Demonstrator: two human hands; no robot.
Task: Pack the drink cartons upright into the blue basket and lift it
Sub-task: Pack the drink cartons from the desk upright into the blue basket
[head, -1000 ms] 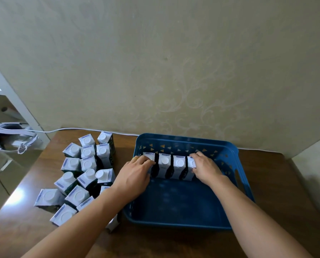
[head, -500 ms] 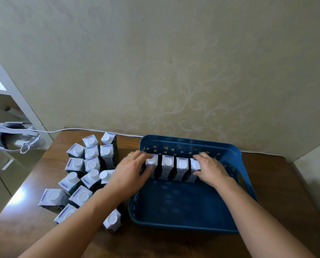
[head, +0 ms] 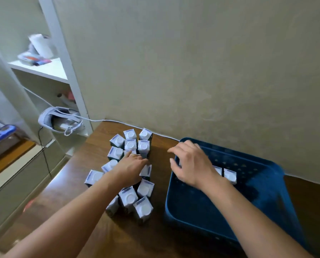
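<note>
**A:** Fingers (head: 135, 158) of your left hand (head: 130, 169) lie down among the loose cartons (head: 130, 197) on the table (head: 77, 216). From up here I cannot tell whether they've closed on one or only touch the tops.

**B:** And my right hand (head: 190, 165)?

**A:** It hovers over the left rim of the blue basket (head: 263, 194), fingers spread and loosely bent, holding nothing. The picture is blurred there.

**B:** Where do things stand?

**A:** Most cartons are in a tight cluster just left of the basket, round caps facing up. Two packed cartons (head: 230, 175) show in the basket near its far side, partly behind your right hand; there may be more hidden. I'd judge you're early on.

**B:** How do I do this pickup well?

**A:** Take one from the cluster's edge nearest the basket, so you don't topple its neighbours. Pinch it by two opposite side walls below the cap, and lift straight up before you carry it across.

**B:** Which way should it sit?

**A:** Keep the long axis vertical, cap skyward, as they stand now. Set it flush beside the ones already packed, so each props the next.
</note>
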